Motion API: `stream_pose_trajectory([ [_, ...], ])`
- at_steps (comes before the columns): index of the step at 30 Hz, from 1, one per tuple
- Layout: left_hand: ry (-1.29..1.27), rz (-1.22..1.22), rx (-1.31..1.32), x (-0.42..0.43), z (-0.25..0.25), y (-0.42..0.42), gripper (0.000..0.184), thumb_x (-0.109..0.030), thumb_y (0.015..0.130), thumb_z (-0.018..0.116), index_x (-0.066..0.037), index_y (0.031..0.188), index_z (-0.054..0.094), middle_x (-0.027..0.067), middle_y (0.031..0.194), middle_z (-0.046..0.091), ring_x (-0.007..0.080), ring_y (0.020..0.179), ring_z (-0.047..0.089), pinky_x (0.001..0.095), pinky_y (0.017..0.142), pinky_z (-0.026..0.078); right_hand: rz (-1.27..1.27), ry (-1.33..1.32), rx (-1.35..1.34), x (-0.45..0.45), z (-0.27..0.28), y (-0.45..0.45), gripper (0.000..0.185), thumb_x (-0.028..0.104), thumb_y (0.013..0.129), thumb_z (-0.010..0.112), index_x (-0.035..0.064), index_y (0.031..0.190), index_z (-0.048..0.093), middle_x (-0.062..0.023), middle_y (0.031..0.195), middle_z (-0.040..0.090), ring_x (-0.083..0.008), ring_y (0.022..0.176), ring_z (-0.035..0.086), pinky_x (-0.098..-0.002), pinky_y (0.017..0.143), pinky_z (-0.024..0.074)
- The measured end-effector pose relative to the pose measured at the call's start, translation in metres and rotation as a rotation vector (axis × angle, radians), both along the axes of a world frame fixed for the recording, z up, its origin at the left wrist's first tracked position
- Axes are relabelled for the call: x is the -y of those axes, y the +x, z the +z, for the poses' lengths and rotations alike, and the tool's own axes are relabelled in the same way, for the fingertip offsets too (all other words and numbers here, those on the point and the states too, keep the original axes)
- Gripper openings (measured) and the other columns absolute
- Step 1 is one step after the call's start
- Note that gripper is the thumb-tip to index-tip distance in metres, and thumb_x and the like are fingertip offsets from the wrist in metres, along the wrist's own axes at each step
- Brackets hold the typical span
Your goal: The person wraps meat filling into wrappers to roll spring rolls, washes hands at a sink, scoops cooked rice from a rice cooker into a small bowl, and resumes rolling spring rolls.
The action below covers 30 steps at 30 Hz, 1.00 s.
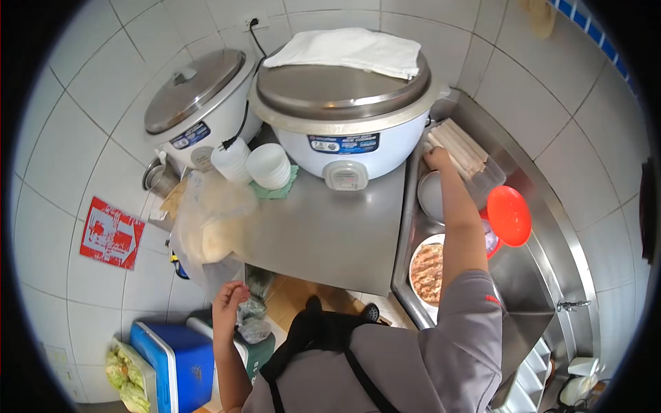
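Note:
On the right, my right hand (436,159) reaches forward to the left edge of a clear plastic container (490,180) holding several long pale rolls (463,146). Its fingers are curled closed at the near ends of the rolls, and what they grip is hidden. Below that hand lies a round pale lid or plate (431,195), partly behind my forearm. Nearer to me is a white round dish of minced meat (428,274). My left hand (231,297) hangs low on the left, fingers loosely bent and apart, holding nothing, just below a clear plastic bag (206,224) with pale contents.
Two large rice cookers (344,117) stand at the back, one topped by a white cloth (348,49). Stacked white bowls (268,166) sit on the steel table (330,241). A red lid (509,216) leans in the sink area. A blue cooler (182,365) stands lower left.

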State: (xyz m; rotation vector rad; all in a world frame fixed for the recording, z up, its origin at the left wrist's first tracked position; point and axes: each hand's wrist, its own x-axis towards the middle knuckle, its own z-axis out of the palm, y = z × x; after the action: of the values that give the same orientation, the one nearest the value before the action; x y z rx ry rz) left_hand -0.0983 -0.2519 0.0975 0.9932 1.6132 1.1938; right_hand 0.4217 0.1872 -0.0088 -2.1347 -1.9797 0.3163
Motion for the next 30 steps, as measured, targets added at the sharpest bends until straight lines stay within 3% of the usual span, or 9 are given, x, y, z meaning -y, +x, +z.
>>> stream_pose_trajectory([
  [6,0.113,0.075,-0.264,-0.002,0.004,-0.021,0.016,-0.008,0.087,0.054,0.000,0.099,0.058,0.0056,0.095,0.061,0.0115,0.085,0.056,0.0231,0.075,0.044,0.152,0.134,0.335,-0.047,-0.016,0.023,0.036,0.033,0.081,0.046,0.0027,0.087,0.065,-0.0203,0.090,0.063,-0.0338,0.083,0.061,-0.0427,0.077,0.0460],
  [8,0.156,0.077,-0.416,-0.027,0.005,-0.021,0.016,-0.006,0.084,0.054,0.000,0.098,0.058,0.0114,0.093,0.061,0.0187,0.087,0.058,0.0278,0.079,0.045,0.006,0.255,0.167,-0.007,0.051,0.003,0.038,0.031,0.079,0.049,-0.0028,0.089,0.064,-0.0238,0.091,0.060,-0.0374,0.088,0.058,-0.0433,0.078,0.0442],
  [10,0.233,0.002,-0.856,-0.056,-0.010,-0.036,0.021,-0.004,0.080,0.054,-0.001,0.101,0.057,0.0164,0.098,0.058,0.0300,0.091,0.056,0.0332,0.082,0.044,-0.004,0.306,-0.100,0.008,0.068,0.020,0.038,0.032,0.082,0.053,-0.0010,0.098,0.063,-0.0172,0.091,0.064,-0.0285,0.085,0.060,-0.0362,0.074,0.0456],
  [12,0.219,0.047,-0.995,-0.089,-0.036,-0.057,0.028,-0.005,0.076,0.055,-0.001,0.104,0.055,0.0179,0.105,0.055,0.0369,0.097,0.052,0.0370,0.083,0.043,0.003,0.328,-0.517,0.078,0.115,-0.006,0.038,0.032,0.082,0.054,-0.0002,0.101,0.062,-0.0145,0.090,0.064,-0.0249,0.084,0.060,-0.0337,0.074,0.0451],
  [15,0.231,-0.066,-1.215,-0.113,-0.040,-0.073,0.026,-0.014,0.077,0.058,-0.002,0.100,0.056,0.0153,0.106,0.053,0.0340,0.094,0.053,0.0377,0.082,0.043,0.077,0.265,-0.827,0.158,0.158,-0.048,0.037,0.031,0.083,0.055,0.0010,0.104,0.061,-0.0104,0.090,0.064,-0.0194,0.083,0.060,-0.0300,0.073,0.0444],
  [18,-0.037,-0.070,-1.328,-0.118,-0.018,-0.047,0.027,-0.020,0.074,0.058,-0.002,0.094,0.055,0.0140,0.103,0.052,0.0335,0.090,0.054,0.0386,0.077,0.044,0.203,0.177,-0.820,0.197,0.173,-0.077,0.036,0.030,0.085,0.056,0.0023,0.106,0.061,-0.0046,0.089,0.063,-0.0117,0.083,0.056,-0.0247,0.073,0.0414],
  [23,-0.037,-0.040,-1.302,-0.125,-0.029,-0.051,0.020,-0.020,0.071,0.059,-0.002,0.077,0.055,0.0141,0.082,0.055,0.0295,0.078,0.056,0.0402,0.069,0.046,0.298,0.143,-0.736,0.233,0.176,-0.108,0.030,0.022,0.087,0.055,-0.0012,0.106,0.059,-0.0031,0.090,0.061,-0.0087,0.085,0.053,-0.0225,0.075,0.0399],
  [27,0.250,-0.163,-1.086,-0.121,0.040,-0.031,0.015,-0.014,0.070,0.060,-0.001,0.070,0.052,0.0120,0.071,0.054,0.0263,0.069,0.057,0.0359,0.063,0.048,0.457,0.046,-0.835,0.250,0.165,-0.153,0.027,0.020,0.086,0.057,-0.0002,0.104,0.060,-0.0054,0.093,0.063,-0.0105,0.086,0.055,-0.0239,0.077,0.0424],
  [30,0.435,-0.328,-0.686,-0.122,0.094,-0.008,0.009,-0.008,0.071,0.057,-0.002,0.070,0.051,0.0075,0.075,0.053,0.0206,0.068,0.055,0.0311,0.064,0.049,0.540,-0.231,-1.108,0.253,0.145,-0.194,0.031,0.027,0.088,0.054,0.0011,0.104,0.060,-0.0058,0.098,0.062,-0.0139,0.092,0.056,-0.0270,0.081,0.0434],
])
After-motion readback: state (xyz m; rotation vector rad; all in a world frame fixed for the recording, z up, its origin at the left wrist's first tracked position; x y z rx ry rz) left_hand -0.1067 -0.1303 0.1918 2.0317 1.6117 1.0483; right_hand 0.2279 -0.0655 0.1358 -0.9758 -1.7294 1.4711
